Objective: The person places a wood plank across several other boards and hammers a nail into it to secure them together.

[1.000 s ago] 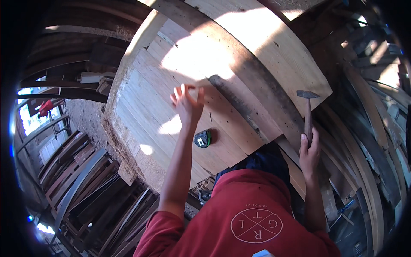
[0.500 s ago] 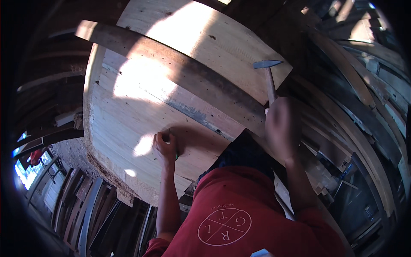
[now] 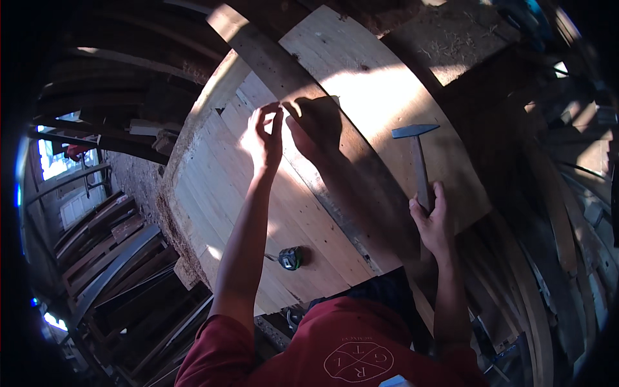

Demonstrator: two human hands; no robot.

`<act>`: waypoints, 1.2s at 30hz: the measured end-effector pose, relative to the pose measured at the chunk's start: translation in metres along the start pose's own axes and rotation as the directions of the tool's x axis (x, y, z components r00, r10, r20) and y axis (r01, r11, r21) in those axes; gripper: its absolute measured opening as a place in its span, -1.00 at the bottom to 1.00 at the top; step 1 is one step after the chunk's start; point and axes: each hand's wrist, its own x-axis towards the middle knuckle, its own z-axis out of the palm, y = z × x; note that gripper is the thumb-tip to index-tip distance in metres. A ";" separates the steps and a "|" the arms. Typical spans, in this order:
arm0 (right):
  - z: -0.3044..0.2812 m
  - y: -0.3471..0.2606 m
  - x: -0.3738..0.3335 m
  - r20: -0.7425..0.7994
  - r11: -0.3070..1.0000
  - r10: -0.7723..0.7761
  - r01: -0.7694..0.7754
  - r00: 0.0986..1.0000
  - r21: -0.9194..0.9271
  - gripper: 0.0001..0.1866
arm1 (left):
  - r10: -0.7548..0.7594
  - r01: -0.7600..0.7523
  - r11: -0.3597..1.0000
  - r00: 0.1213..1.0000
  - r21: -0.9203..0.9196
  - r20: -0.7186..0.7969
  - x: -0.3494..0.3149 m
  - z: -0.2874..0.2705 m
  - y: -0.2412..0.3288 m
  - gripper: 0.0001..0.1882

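My right hand (image 3: pixel 433 222) is wrapped round the lower handle of a hammer (image 3: pixel 420 169), whose grey metal head is raised at the far end. Over the far left part of a pale wooden panel (image 3: pixel 225 180), my left hand (image 3: pixel 263 142) has its fingers bent toward the thumb. Whatever it pinches, if anything, is too small to make out. Its dark shadow falls on a darker plank (image 3: pixel 367 158) that lies lengthwise across the panel. A black and green tape measure (image 3: pixel 291 258) rests on the near part of the panel.
Stacked boards (image 3: pixel 116 271) fill the lower left. More long planks (image 3: pixel 516 277) lie to the right of the panel. Beyond its far right corner is a board (image 3: pixel 445 42) strewn with shavings. Sawdust (image 3: pixel 171 222) lines the panel's left edge.
My left hand has left the spot by the tape measure, now uncovered, and reached farther up the panel. The view has turned, and my right hand with the hammer is no longer blurred.
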 end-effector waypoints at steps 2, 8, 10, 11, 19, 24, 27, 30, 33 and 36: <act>0.018 -0.001 0.040 0.060 0.998 -0.007 0.003 0.998 0.064 -0.59 | 0.258 -0.261 0.942 0.965 0.210 0.041 0.039 0.016 -0.007 -0.86; 0.059 -0.035 0.126 0.106 0.995 -0.095 0.096 0.990 -0.002 -0.59 | 0.285 -0.281 0.948 0.958 0.148 -0.011 0.068 0.053 -0.039 -0.91; 0.071 -0.041 0.136 0.128 0.998 -0.038 0.030 0.991 0.060 -0.61 | 0.283 -0.279 0.943 0.959 0.179 0.003 0.071 0.050 -0.049 -0.89; 0.074 -0.038 0.138 0.096 0.998 -0.065 0.065 0.993 0.005 -0.62 | 0.274 -0.273 0.945 0.962 0.179 0.018 0.072 0.047 -0.047 -0.89; 0.082 -0.044 0.148 0.080 0.977 -0.122 0.133 0.989 -0.166 -0.61 | 0.216 -0.219 0.972 0.975 0.088 0.050 0.074 0.045 -0.052 -0.92; 0.084 -0.048 0.150 0.083 0.981 -0.074 0.087 0.994 -0.176 -0.61 | 0.239 -0.243 0.965 0.969 0.094 0.057 0.075 0.049 -0.055 -0.91; 0.085 -0.049 0.151 0.082 0.977 -0.075 0.090 0.994 -0.195 -0.60 | 0.235 -0.240 0.965 0.970 0.105 0.054 0.075 0.048 -0.054 -0.90; 0.084 -0.047 0.149 0.081 0.971 -0.068 0.085 0.994 -0.224 -0.59 | 0.230 -0.234 0.965 0.972 0.117 0.045 0.076 0.048 -0.053 -0.89; 0.086 -0.044 0.152 0.084 0.960 -0.134 0.150 0.987 -0.235 -0.57 | 0.214 -0.217 0.970 0.976 0.110 0.043 0.073 0.048 -0.055 -0.88; 0.086 -0.048 0.154 0.096 0.963 -0.127 0.146 0.987 -0.226 -0.53 | 0.212 -0.216 0.971 0.976 0.106 0.045 0.072 0.047 -0.054 -0.88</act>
